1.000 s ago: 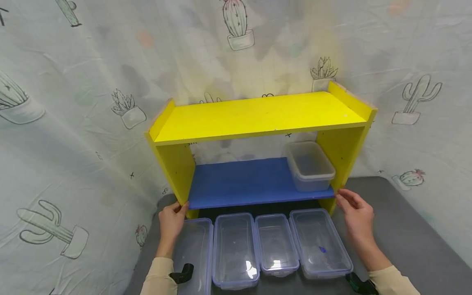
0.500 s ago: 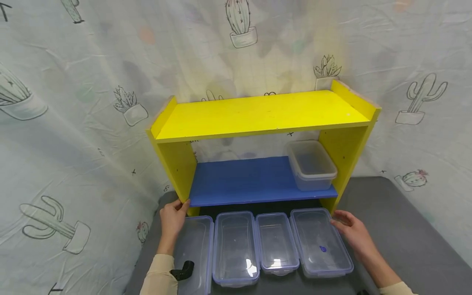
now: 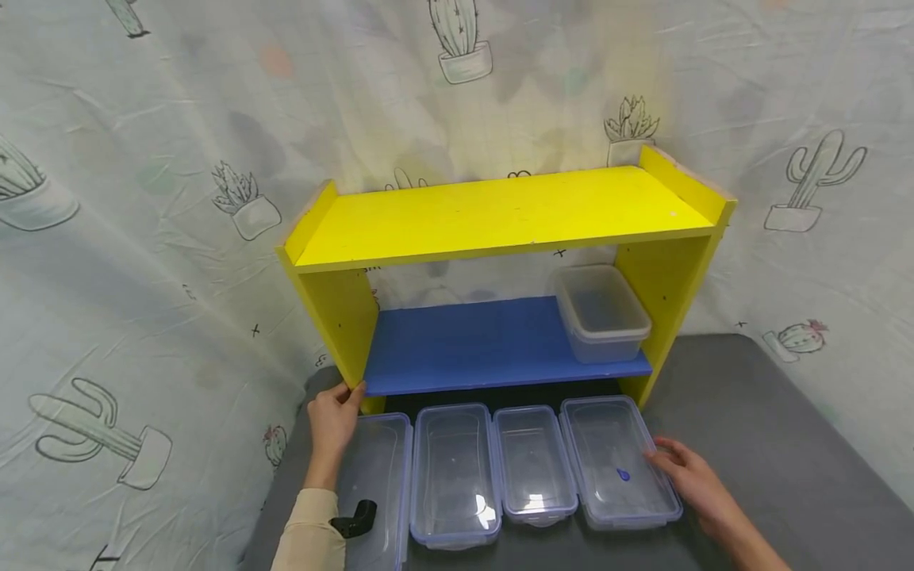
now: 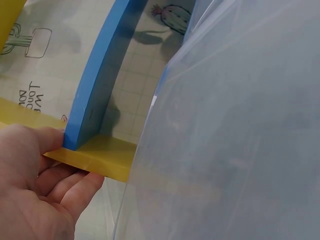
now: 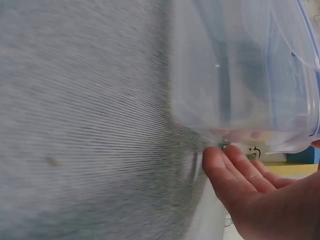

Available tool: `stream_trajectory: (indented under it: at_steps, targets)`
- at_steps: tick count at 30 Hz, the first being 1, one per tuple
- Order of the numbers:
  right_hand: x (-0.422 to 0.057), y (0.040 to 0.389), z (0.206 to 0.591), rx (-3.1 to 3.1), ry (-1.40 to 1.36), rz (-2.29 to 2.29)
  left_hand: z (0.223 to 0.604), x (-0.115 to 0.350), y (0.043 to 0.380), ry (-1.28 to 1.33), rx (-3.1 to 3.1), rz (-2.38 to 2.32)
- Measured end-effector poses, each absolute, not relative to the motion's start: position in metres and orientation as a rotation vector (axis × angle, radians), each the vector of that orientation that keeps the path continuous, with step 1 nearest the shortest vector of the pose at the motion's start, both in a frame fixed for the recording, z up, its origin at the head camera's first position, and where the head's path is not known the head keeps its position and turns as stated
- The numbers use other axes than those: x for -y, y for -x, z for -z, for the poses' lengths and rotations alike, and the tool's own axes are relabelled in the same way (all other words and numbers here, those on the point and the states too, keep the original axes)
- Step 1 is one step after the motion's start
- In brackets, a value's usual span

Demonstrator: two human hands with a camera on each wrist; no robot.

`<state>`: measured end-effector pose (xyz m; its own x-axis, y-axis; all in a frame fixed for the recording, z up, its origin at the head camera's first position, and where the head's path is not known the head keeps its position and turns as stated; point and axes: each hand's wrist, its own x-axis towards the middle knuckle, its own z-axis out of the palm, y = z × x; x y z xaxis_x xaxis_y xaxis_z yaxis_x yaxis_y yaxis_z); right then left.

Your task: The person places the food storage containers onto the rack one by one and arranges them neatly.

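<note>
My left hand (image 3: pixel 332 420) grips the front edge of the left side panel of a yellow shelf unit (image 3: pixel 500 222). In the left wrist view its thumb lies by the end of the blue shelf board (image 4: pixel 97 80), and the other fingers (image 4: pixel 82 192) are on the panel's far side. My right hand (image 3: pixel 689 476) is at the right side of the rightmost clear plastic box (image 3: pixel 614 460), which has a bluish rim. The right wrist view has its fingers (image 5: pixel 240 175) extended beside the box wall; whether they touch it I cannot tell.
Several more clear boxes (image 3: pixel 457 476) stand in a row on the dark grey table (image 3: pixel 714 396). A frosted open container (image 3: pixel 603 313) sits at the right end of the blue board. Behind hangs a cactus-print cloth (image 3: pixel 178 198).
My right hand has left the right end of the blue board and moved down toward the viewer, to the rightmost box's side. The left hand keeps its grip on the panel.
</note>
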<state>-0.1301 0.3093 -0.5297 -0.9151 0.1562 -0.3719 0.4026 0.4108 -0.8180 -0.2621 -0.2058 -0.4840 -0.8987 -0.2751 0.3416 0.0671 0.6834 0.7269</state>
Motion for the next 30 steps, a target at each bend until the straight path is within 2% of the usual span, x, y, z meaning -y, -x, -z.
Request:
stream_trajectory:
  at_steps: [18,25,30]
  targets:
    - [-0.318,0.099,0.535,-2.141,-0.578,1.711,0.486,0.205,0.264,-0.17,2.463,1.086]
    - [-0.333,0.088,0.538,-1.989,-0.361,1.824,0.483,0.203,0.264,-0.177,2.46,1.08]
    - [-0.333,0.079,0.542,-2.011,-0.339,1.798,0.483,0.204,0.262,-0.185,2.45,1.064]
